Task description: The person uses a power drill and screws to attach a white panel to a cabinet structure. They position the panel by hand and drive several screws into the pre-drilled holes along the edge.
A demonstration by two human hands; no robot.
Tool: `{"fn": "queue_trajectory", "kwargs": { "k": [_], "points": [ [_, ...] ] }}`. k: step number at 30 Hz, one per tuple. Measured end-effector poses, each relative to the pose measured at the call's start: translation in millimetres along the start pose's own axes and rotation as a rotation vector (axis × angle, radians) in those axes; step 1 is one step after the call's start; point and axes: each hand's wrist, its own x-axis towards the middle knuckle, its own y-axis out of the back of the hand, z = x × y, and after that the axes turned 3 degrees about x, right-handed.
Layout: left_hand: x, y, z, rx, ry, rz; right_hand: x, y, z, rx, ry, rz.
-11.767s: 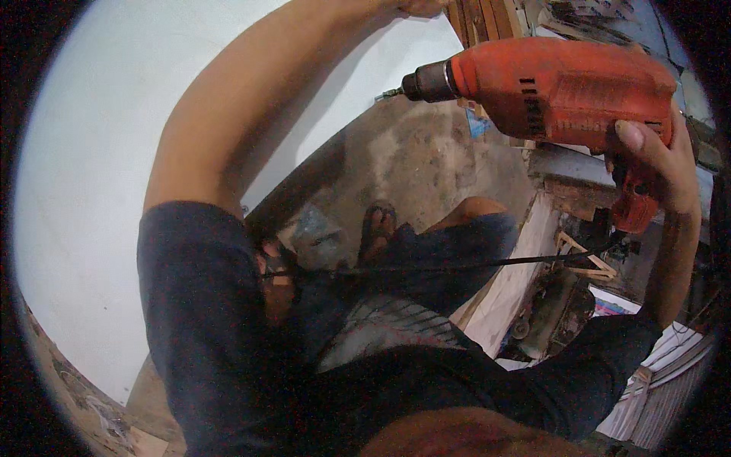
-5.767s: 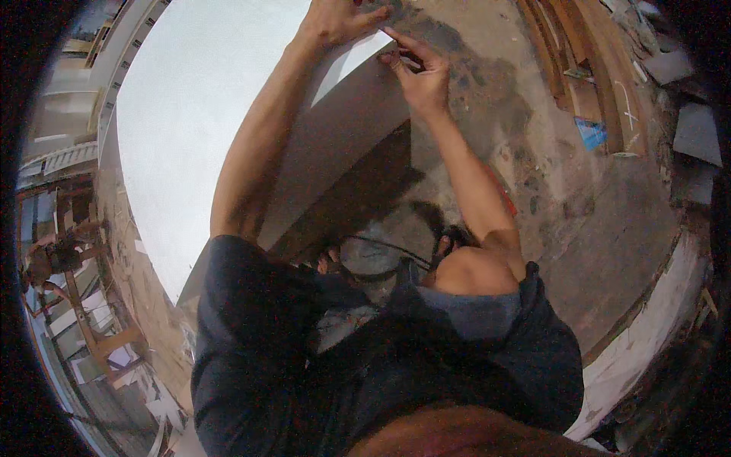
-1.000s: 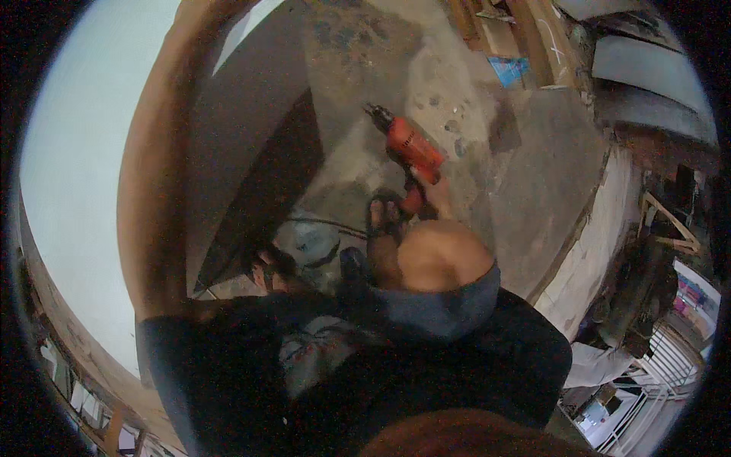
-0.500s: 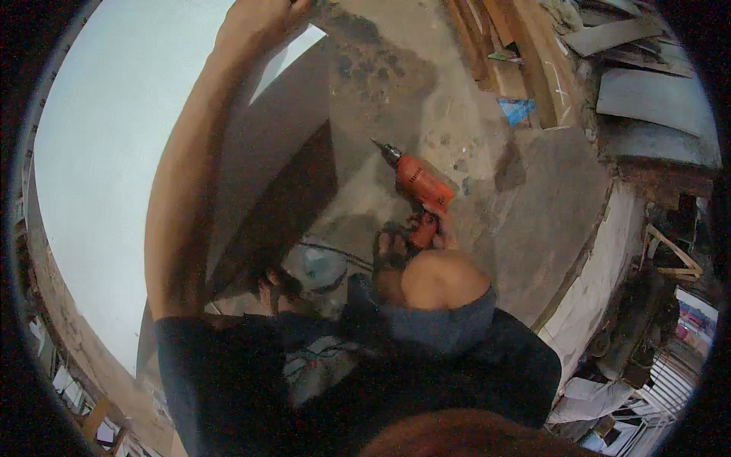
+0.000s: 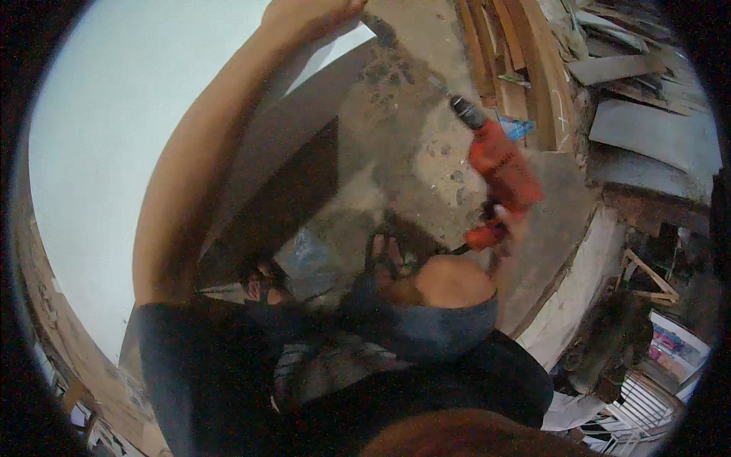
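My right hand point(image 5: 506, 228) is wrapped around the handle of a red power drill point(image 5: 506, 171). The drill is raised above the floor, with its dark chuck pointing up and to the left; motion blurs the bit. Across a large white panel point(image 5: 114, 152) stretches my left arm, and my left hand point(image 5: 316, 14) is at the top edge of the view, beside the panel's far corner. Its fingers look curled, but the picture's edge cuts them off, so what they hold is hidden. The panel's brown side point(image 5: 282, 167) faces my legs.
My sandalled feet stand on a stained concrete floor point(image 5: 388, 167), with a clear plastic bag point(image 5: 308, 251) between them. Long wooden planks point(image 5: 525, 61) lie at the far right, near a blue scrap point(image 5: 516, 128). Stacked sheet offcuts point(image 5: 647, 110) and a white wire rack point(image 5: 647, 400) line the right side.
My right hand has moved the drill up and to the right, nearer to me. The view has shifted slightly; my left hand stays by the panel's far corner.
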Motion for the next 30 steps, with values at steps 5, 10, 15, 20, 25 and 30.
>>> {"fn": "queue_trajectory", "kwargs": {
  "k": [5, 10, 15, 20, 25, 30],
  "points": [
    [0, -6, -17, 0.119, -0.159, -0.007, 43, -1, -61, -0.084, 0.077, -0.072],
    [3, -15, -21, 0.157, -0.327, 0.141, 54, -46, -157, -0.455, 0.145, 0.022],
    [0, -10, -25, 0.260, -0.378, 0.109, 57, -123, -204, -0.446, 0.053, -0.071],
    [2, -11, -25, 0.234, -0.354, 0.110, 64, -147, -232, -0.595, 0.104, -0.091],
    [-2, -7, -27, 0.209, -0.368, 0.114, 78, -167, -262, -0.682, -0.059, -0.191],
    [-2, -5, -29, 0.238, -0.389, 0.088, 83, -190, -275, -0.736, -0.109, -0.215]
  ]
}}
